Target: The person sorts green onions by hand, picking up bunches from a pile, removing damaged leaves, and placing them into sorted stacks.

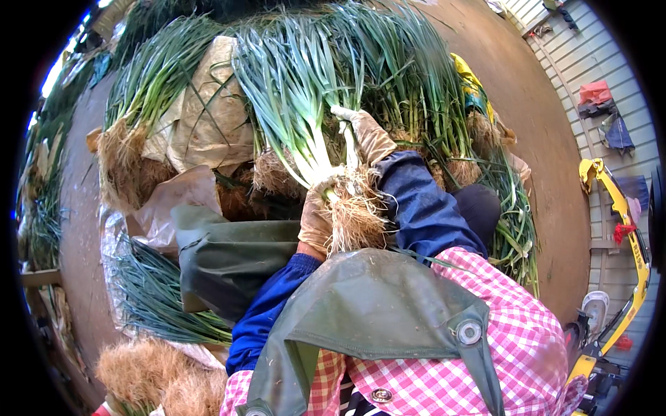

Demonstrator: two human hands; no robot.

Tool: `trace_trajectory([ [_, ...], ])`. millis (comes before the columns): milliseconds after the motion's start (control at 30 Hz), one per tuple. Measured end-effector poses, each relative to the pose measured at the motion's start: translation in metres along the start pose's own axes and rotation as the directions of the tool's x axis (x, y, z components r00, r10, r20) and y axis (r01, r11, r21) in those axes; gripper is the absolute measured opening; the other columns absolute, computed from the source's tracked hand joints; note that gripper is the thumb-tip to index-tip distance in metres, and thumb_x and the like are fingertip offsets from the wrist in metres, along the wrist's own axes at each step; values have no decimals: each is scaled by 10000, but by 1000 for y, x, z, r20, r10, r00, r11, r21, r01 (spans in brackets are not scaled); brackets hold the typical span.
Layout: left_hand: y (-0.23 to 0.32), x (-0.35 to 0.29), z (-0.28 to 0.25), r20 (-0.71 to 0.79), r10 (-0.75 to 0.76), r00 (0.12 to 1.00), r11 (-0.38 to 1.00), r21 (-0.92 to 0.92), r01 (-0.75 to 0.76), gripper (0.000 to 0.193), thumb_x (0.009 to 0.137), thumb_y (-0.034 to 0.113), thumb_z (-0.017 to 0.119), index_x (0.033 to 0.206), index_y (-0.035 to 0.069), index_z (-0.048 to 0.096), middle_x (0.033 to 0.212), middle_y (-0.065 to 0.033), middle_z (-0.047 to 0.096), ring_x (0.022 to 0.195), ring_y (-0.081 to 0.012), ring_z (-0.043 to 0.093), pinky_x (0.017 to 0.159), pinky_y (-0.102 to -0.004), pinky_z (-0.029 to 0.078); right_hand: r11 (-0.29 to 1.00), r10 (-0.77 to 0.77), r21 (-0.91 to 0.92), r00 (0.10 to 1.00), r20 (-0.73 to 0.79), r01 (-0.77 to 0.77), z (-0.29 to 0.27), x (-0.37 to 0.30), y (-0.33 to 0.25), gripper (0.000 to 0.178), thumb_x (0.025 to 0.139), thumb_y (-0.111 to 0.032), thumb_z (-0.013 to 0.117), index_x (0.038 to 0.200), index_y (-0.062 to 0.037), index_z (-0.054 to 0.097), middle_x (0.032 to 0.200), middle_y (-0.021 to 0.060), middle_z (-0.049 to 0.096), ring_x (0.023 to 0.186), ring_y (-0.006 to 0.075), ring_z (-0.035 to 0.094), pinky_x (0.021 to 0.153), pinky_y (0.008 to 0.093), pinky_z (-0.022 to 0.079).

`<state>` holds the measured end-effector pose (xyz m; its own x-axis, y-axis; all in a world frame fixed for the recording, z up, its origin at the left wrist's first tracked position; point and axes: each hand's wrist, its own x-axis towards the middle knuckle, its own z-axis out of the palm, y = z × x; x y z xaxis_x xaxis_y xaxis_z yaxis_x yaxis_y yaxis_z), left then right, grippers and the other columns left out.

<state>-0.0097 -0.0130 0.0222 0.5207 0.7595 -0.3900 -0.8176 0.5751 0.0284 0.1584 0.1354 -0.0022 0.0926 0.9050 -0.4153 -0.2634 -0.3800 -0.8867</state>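
Observation:
A bunch of long green onions (305, 97) stands slanted before me, its pale stalks low and its leaves fanned out away from me. My left hand (316, 223), in a tan work glove, is closed around the bunch's lower end, beside the shaggy roots (355, 220). The bunch partly covers those fingers. In a similar glove, my right hand (371, 135) pinches a stalk on the bunch's right side, higher up, with thumb and fingers together. A dark green apron (388, 305) lies over my front, just under the roots.
Piled green onions (409, 76) stand behind the bunch, with more at left (163, 76) beside a tan sack (215, 118). Root ends (159, 371) and leaves (163, 291) lie at lower left. A yellow machine arm (628, 236) rises near the right wall.

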Motion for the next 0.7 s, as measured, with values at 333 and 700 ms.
trace_trajectory([
  [333, -15, 28, -19, -134, 23, 991, 985, 172, 1, 149, 796, 37, 615, 943, 14, 604, 798, -85, 629, 656, -189, 602, 613, -281, 507, 881, -403, -408, 832, -381, 240, 8, 1, 40, 362, 795, -271, 693, 1028, -14, 592, 829, 120, 665, 735, 237, 641, 684, 350, 491],
  [700, -2, 20, -7, -32, -91, 995, 984, 149, 95, 161, 862, 95, 567, 985, 3, 614, 855, -106, 663, 746, -222, 643, 699, -329, 547, 951, -290, 81, 951, -105, 299, 1, -155, -6, 159, 831, -79, 643, 978, -19, 641, 745, -20, 603, 588, 47, 515, 545, 190, 429],
])
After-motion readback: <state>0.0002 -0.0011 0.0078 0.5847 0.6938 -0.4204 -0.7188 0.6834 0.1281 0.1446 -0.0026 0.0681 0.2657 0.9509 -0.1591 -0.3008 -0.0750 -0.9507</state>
